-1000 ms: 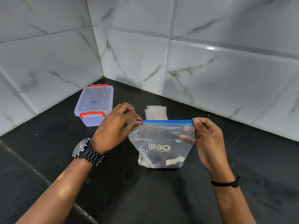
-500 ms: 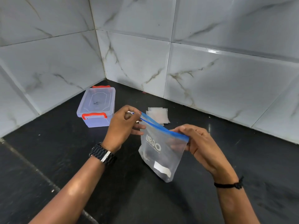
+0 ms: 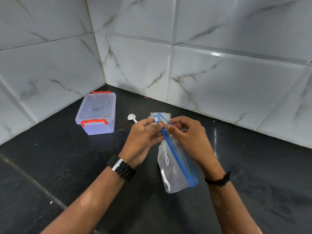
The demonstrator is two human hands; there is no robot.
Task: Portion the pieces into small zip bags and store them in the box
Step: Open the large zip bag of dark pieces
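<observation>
A clear zip bag (image 3: 170, 173) with a blue zip strip and printed lettering hangs above the black counter, turned so its strip runs away from me. My left hand (image 3: 143, 137) pinches the far end of the strip. My right hand (image 3: 187, 134) pinches the strip close beside it. A clear plastic box (image 3: 97, 114) with a shut lid and orange clips stands at the back left near the wall corner. Small empty zip bags (image 3: 167, 114) lie in a stack behind my hands, mostly hidden.
A small white plastic spoon (image 3: 132, 117) lies on the black counter (image 3: 67, 166) between the box and my hands. Marble-tiled walls (image 3: 219, 81) close off the counter at the back and the left.
The bag has turned from facing me to edge-on, its strip now pointing away. My right hand slid along the strip to meet my left hand at the far end. The spoon has come into view.
</observation>
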